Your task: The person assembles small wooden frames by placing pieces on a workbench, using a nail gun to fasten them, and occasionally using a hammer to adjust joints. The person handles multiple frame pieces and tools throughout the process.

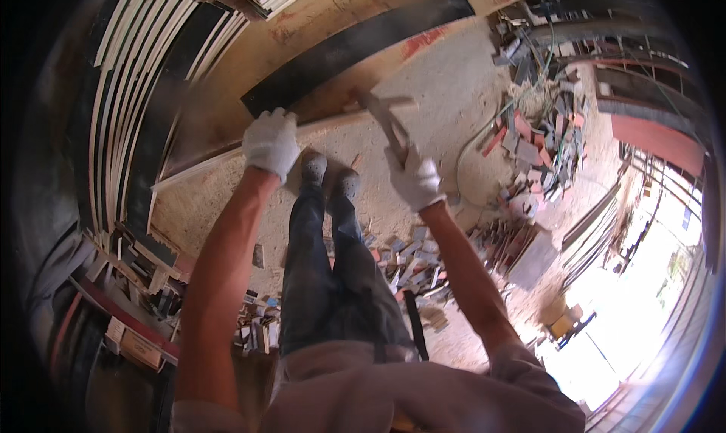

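A white-gloved hand, my left hand (271,142), has its fingers curled over the near left end of a long black board (355,47). That board lies slantwise on a large brown plywood sheet (208,119), whose near edge passes by the same hand. In my right hand (414,177), also gloved in white, is a hammer (389,121), gripped by its handle. Its head is raised, smeared by motion, close to the right part of the sheet's near edge. My left thumb and fingertips are partly hidden.
Long boards with pale edges (132,93) are stacked at the left. Wood offcuts (412,263) litter the dusty floor right of my legs, and a heap of scraps (541,145) lies farther right beside a hose (484,127). Bright light enters at the lower right.
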